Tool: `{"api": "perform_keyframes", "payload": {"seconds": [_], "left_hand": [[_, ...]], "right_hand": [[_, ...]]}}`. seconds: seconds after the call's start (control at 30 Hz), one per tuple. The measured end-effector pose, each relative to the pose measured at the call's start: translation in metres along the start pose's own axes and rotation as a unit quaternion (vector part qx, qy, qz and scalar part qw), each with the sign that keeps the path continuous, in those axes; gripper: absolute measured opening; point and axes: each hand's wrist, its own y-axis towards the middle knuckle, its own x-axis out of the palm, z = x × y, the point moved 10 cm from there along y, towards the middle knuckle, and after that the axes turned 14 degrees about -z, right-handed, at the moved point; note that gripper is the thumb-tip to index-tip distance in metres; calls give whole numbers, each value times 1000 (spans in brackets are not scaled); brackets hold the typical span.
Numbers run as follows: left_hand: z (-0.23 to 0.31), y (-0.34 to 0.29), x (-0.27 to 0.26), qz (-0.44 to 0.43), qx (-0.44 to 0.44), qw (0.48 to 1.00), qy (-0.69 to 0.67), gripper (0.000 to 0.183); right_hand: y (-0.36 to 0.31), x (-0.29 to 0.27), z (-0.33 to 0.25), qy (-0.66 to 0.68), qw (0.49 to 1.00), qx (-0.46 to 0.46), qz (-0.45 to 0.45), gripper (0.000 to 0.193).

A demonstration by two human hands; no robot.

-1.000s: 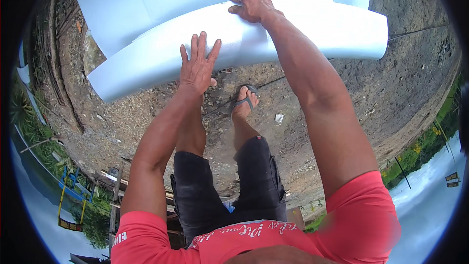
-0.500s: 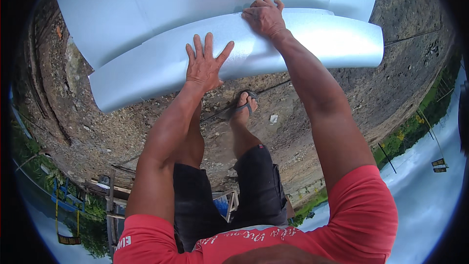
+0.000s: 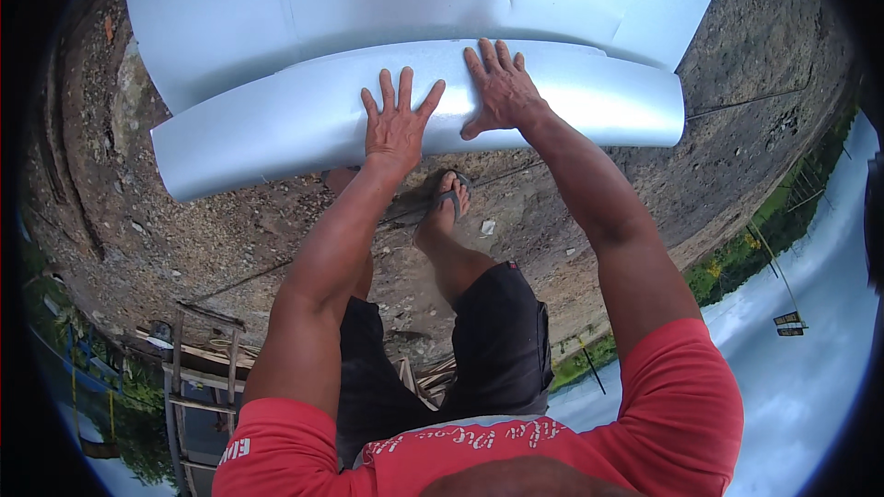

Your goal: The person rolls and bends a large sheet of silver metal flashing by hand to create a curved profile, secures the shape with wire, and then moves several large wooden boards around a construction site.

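A wide silvery metal sheet (image 3: 405,0) stretches away from me, its near end curled over into a long roll (image 3: 285,115) that lies crosswise. My left hand (image 3: 396,127) rests flat on top of the roll, left of its middle, with fingers spread. Just to its right, my right hand (image 3: 500,92) also lies on the roll, thumb out and fingertips near the roll's far edge. Both palms press on the curved metal and neither is wrapped around it. The underside of the roll is hidden.
Bare gravelly ground (image 3: 249,239) surrounds the sheet. My sandalled foot (image 3: 451,193) stands close to the roll, with a small white scrap (image 3: 488,227) beside it. A wooden frame (image 3: 198,396) stands behind me at the lower left. A thin dark line (image 3: 750,103) crosses the ground at the right.
My right hand has left the roll's far edge, where its fingers were curled, and now lies flat with fingers extended. The roll's right end sits further left and slightly nearer me.
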Motion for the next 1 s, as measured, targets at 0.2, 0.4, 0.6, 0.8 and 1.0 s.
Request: {"api": "perform_keyframes", "payload": {"seconds": [0.2,0.4,0.6,0.8,1.0], "left_hand": [[14,-106,116,57,-307,528,-790,103],[99,-40,204,30,-170,31,-985,120],[102,5,177,163,26,-33,-986,117],[89,-12,134,148,-69,84,-983,92],[59,-20,65,106,-209,284,-930,61]], "right_hand": [[4,0,16,-13,998,21,-50,137],[24,-3,18,7,997,20,-81,141],[29,26,11,46,991,-25,-122,139],[47,6,28,141,961,-43,-236,128],[69,-20,41,211,947,-92,-225,103]]}}
